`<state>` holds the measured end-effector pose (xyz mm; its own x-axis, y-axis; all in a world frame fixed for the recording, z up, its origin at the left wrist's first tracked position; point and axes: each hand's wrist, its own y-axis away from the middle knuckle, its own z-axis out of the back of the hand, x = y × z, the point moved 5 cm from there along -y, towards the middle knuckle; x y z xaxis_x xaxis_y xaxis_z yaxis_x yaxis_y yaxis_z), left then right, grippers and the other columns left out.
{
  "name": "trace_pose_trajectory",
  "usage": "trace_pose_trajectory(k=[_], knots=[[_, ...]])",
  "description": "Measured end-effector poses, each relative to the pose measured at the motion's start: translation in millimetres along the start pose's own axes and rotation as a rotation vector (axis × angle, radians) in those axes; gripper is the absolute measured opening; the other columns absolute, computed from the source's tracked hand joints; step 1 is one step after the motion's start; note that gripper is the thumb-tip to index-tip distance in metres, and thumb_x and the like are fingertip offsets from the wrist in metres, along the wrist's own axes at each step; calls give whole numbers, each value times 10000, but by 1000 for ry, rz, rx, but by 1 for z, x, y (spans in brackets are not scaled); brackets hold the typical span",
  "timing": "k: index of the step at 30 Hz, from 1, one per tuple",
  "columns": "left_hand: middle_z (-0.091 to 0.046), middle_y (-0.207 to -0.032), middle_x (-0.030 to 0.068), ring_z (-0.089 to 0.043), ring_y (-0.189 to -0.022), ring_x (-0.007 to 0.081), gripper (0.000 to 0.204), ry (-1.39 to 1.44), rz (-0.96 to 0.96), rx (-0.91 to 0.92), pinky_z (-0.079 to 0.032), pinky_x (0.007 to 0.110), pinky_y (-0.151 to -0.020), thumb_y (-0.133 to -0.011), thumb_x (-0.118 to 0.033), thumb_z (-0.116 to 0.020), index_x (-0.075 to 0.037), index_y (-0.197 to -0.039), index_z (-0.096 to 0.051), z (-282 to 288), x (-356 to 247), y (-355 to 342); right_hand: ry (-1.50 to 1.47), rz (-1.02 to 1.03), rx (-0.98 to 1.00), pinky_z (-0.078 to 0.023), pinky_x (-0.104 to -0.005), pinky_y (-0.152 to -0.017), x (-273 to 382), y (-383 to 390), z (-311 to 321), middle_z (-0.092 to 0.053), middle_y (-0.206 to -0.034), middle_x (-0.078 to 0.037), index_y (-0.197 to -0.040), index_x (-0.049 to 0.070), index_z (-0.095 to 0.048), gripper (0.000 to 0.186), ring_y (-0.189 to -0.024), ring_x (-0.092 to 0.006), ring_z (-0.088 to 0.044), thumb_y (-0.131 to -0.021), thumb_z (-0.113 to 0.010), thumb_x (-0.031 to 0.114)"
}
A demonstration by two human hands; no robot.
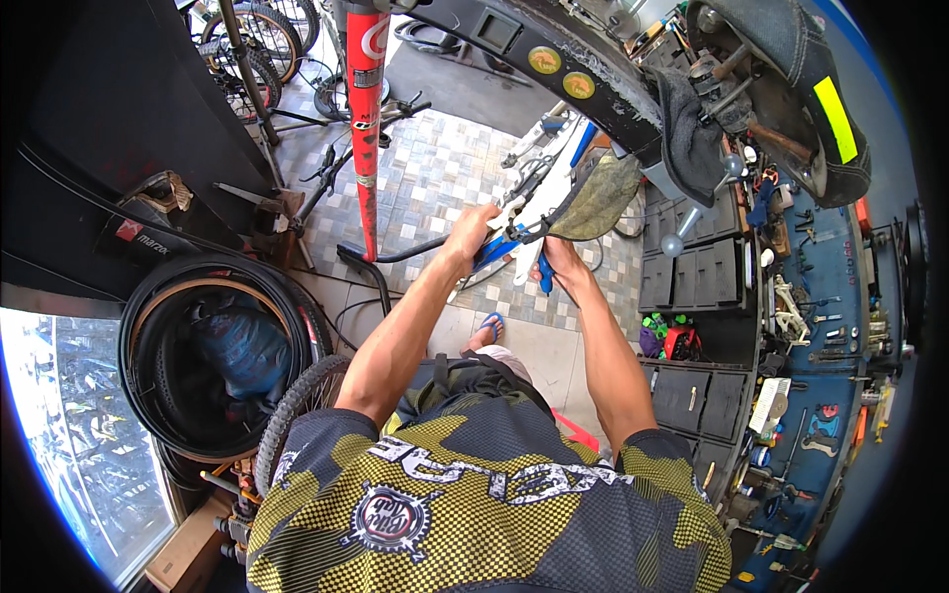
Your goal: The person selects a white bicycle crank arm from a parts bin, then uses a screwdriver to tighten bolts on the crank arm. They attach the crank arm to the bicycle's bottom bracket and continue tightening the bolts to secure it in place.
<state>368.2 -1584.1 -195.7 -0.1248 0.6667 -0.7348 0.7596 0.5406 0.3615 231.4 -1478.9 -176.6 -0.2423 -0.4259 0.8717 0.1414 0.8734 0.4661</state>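
My left hand point(472, 233) is closed beside a white bicycle frame point(556, 188) with blue parts. A silver fitting and a blue piece point(499, 249) lie against its fingers; what exactly it grips is hard to make out. My right hand point(563, 259) is on the other side, closed around a blue-handled tool point(545, 275) whose handle points down. The tool's working end is hidden. A worn, greenish saddle-shaped piece point(598, 198) hangs just above my right hand and covers part of the frame.
A red upright post point(366, 119) stands ahead on the left. Stacked tyres point(222, 356) lie to my left. On the right are black drawers point(707, 275) and a blue workbench point(825, 296) with several tools. A dark beam point(534, 49) crosses the top.
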Motion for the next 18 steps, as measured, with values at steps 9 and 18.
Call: trace_pose_trajectory(k=[9, 18], knots=[[-721, -883, 177, -725, -668, 260, 381, 52, -119, -114, -610, 426, -513, -1048, -243, -510, 94, -1107, -677, 9, 10, -2, 19, 94, -52, -465, -273, -380, -1, -6, -6, -751, -819, -216, -1175, 21, -652, 559, -447, -151, -590, -1066, -482, 543], [-756, -1005, 141, -745, -901, 196, 330, -345, -417, -217, -582, 321, -803, -1063, -143, -543, 74, -1267, -687, 19, -12, 50, -127, 46, -56, -481, -285, -399, -6, -2, -7, -710, -751, -119, -1101, 42, -670, 614, -471, -136, -581, -1086, -406, 595]])
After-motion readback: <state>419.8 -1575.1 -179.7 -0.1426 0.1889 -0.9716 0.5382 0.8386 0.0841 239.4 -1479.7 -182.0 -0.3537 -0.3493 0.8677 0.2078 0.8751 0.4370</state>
